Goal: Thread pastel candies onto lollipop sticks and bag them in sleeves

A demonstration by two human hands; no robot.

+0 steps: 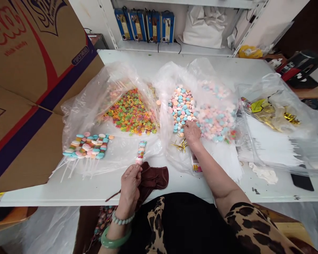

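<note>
My left hand, with a beaded bracelet and a green bangle at the wrist, is closed on the lower end of a wrapped candy stick, which stands upright above the fingers. My right hand reaches to the near edge of a pile of pastel round candies in clear plastic; its fingertips touch them, and whether it grips one is hidden. Below that hand lie gold twist ties. Colourful ring candies are heaped on plastic to the left. Several candy sticks lie in a row at the far left.
A large cardboard box stands at the left. A brown cloth lies by my left hand. White sticks and a clear bag with gold ties are at the right. Blue boxes stand on the back shelf.
</note>
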